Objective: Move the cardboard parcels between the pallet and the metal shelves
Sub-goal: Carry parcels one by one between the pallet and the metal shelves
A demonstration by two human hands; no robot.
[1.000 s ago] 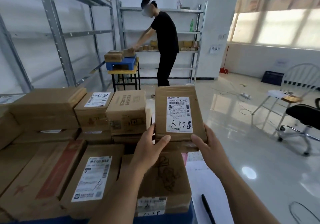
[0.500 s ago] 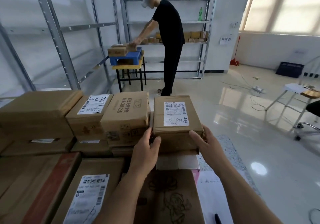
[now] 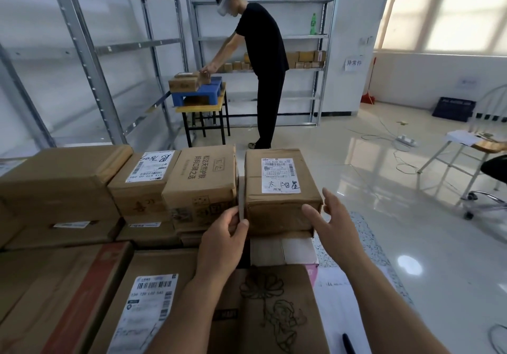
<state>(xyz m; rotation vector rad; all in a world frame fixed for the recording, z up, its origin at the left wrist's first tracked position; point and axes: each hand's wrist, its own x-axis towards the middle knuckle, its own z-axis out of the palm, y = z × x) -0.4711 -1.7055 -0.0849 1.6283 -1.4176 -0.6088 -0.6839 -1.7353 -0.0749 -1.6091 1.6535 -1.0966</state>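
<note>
You've set the labelled parcel down on the stack w/ both hands; right hand now open, off it. Left hand fingers touch its corner, grip unclear. It overhangs, could tip.

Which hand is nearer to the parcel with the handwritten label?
Left. The left hand touches the near left corner of the parcel. The right hand, fingers spread, seems just off its near right corner.

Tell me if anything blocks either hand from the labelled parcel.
Nothing visible does. The left hand pinches a thin flat piece against the parcel's left edge; the right hand, fingers spread, is at its front right corner.
</note>
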